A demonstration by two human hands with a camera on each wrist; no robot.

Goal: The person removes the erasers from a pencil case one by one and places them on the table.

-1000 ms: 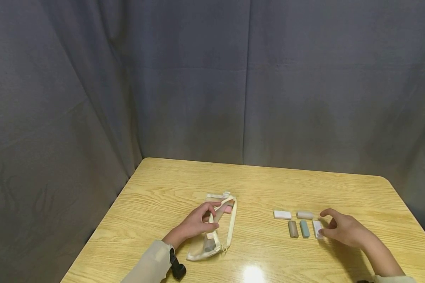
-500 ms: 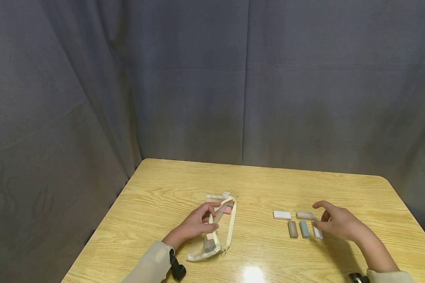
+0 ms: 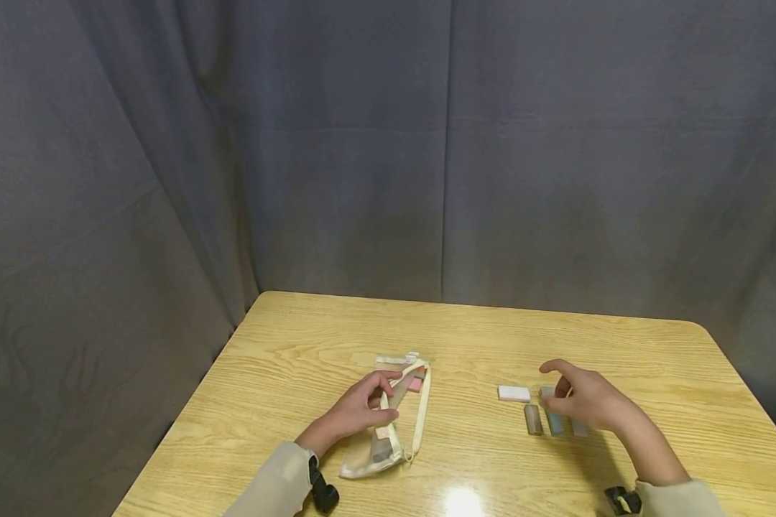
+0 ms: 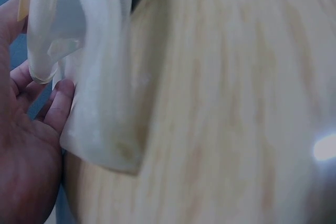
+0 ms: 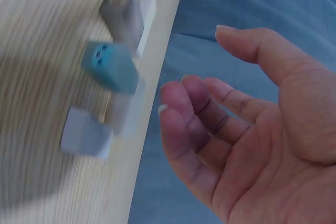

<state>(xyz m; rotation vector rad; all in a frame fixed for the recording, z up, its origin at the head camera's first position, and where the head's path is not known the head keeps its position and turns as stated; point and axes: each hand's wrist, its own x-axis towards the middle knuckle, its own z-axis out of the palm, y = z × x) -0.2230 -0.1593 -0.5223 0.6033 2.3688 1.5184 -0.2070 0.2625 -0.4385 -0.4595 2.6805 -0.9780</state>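
Observation:
My left hand (image 3: 357,408) holds one edge of a pale mesh zip pouch (image 3: 422,416) lying on the table, its mouth spread apart. Inside the pouch show a pink block (image 3: 415,385) and a grey one (image 3: 381,450). My right hand (image 3: 588,399) hovers over a group of small eraser-like blocks, thumb and forefinger apart, holding nothing. Under it lie a teal block (image 5: 110,66) with tiny dark marks and a white block (image 3: 579,429). A beige block (image 3: 546,392) is partly hidden by the fingers. Left of these are a brown block (image 3: 533,420) and another white block (image 3: 514,393).
The wooden table (image 3: 297,330) has rounded far corners. Dark grey curtains (image 3: 349,179) hang behind it and along the left side. A bright light reflection (image 3: 463,500) shows near the front of the table.
My right hand has moved left, from beside the right-hand white block to above the teal and beige blocks. My left hand and the pouch have stayed in place.

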